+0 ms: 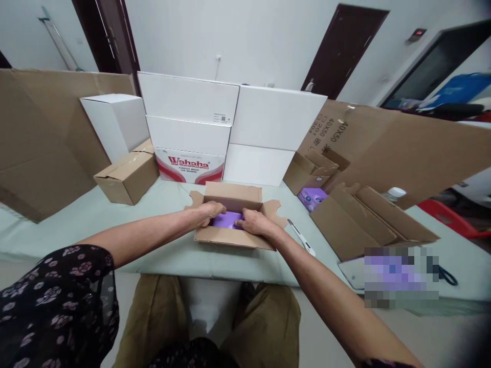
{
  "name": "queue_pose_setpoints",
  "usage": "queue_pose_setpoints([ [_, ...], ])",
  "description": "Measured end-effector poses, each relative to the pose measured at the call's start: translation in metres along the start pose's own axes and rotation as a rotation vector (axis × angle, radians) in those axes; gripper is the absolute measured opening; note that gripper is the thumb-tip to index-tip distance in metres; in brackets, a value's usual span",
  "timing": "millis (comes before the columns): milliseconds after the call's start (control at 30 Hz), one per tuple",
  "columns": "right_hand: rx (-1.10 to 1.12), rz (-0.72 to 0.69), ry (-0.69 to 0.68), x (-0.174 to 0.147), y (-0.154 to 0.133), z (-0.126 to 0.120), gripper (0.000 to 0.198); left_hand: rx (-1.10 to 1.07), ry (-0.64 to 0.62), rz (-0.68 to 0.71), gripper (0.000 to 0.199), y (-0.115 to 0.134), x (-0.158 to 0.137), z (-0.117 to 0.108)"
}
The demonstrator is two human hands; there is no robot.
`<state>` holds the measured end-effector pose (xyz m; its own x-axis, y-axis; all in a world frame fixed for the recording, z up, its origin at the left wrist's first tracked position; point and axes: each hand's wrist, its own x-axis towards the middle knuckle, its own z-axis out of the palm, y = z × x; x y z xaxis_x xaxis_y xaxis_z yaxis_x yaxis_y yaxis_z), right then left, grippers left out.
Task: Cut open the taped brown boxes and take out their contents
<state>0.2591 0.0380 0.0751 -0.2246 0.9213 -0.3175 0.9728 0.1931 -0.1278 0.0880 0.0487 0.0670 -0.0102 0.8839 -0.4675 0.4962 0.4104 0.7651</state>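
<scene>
Table (169, 263): pale green covering, bearing everything below.
White cartons (264, 117): stacked behind the work, one printed "Wahaha".
Open cardboard box (226, 236): in front of the person, flaps spread outward.
Purple pack (227, 220): inside that box, between the hands.
Left hand (211, 211): fingers bent at the pack's left end; grip hidden, cannot tell.
Right hand (253, 222): fingers against its right end, grip likewise unclear.
Box cutter (302, 237): lying just right of the box.

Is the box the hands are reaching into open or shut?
Open: the cardboard box has its flaps spread apart, with a purple pack showing inside.
</scene>
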Motion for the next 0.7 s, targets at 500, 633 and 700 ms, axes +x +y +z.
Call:
queue_pose_setpoints([
  [500, 0.075, -0.013, -0.005, -0.0024, -0.0006, 0.0003, 0.039, -0.097, -0.074, -0.115, 0.026, 0.0002, -0.0053, 0.0004],
  [633, 0.082, -0.005, 0.012, -0.0022, 0.0006, 0.0015, 0.037, -0.122, -0.090, -0.101, 0.024, -0.0006, -0.0046, -0.0008],
  [700, 0.083, 0.000, 0.022, -0.0026, 0.0004, 0.0018, 0.036, -0.132, -0.098, -0.099, 0.025, -0.0005, -0.0047, -0.0012],
])
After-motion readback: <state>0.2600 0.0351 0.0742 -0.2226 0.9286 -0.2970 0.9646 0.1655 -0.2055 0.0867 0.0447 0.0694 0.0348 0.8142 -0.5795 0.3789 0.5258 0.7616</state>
